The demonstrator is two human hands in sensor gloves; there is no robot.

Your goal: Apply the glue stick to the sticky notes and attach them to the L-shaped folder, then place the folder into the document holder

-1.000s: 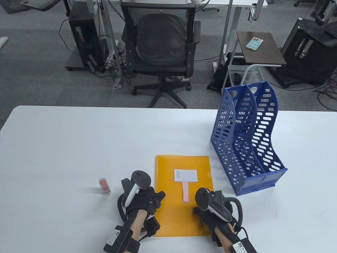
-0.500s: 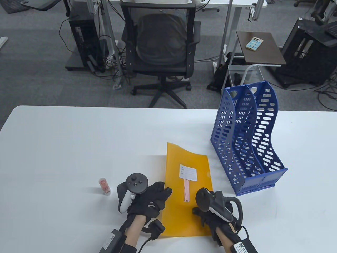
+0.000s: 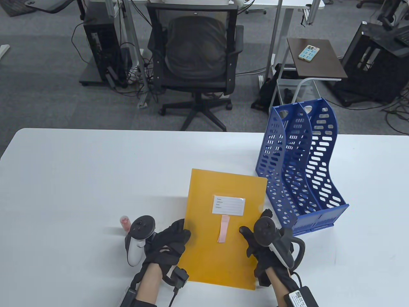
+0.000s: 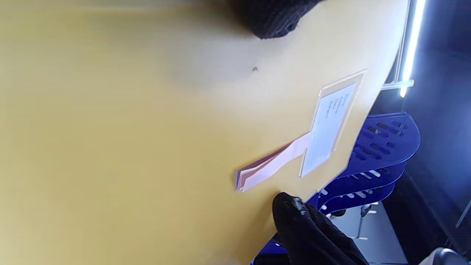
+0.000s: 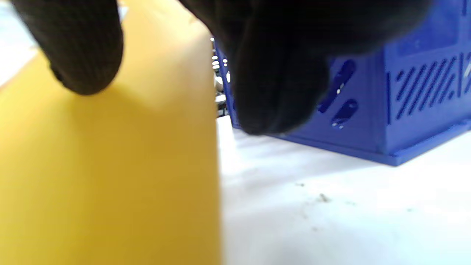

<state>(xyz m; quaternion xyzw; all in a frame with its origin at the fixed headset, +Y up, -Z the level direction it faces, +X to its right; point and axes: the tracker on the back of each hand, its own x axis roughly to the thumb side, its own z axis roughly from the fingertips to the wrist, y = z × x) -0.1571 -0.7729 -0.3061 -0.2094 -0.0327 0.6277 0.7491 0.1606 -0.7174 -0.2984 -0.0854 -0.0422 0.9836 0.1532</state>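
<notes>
An orange L-shaped folder (image 3: 220, 255) is lifted off the table and tilted toward the camera, held at both side edges. My left hand (image 3: 179, 235) grips its left edge, thumb on the front. My right hand (image 3: 252, 236) grips its right edge, thumb on the front. A white label (image 3: 229, 204) and a pink sticky note strip (image 3: 223, 232) sit on the folder's face; both also appear in the left wrist view, the sticky notes (image 4: 270, 165) below the label (image 4: 331, 125). The blue two-slot document holder (image 3: 300, 172) stands just right of the folder. A glue stick (image 3: 125, 223) stands behind my left hand.
The white table (image 3: 96, 176) reaches to the far edge at the top. Beyond it stand an office chair (image 3: 195, 64) and a small side table with a phone (image 3: 309, 52). The holder's front wall (image 5: 368, 110) is close to my right hand.
The folder went from lying flat to being raised off the table. My left hand lifted its left edge first, then my right hand took the right edge, and both raised it.
</notes>
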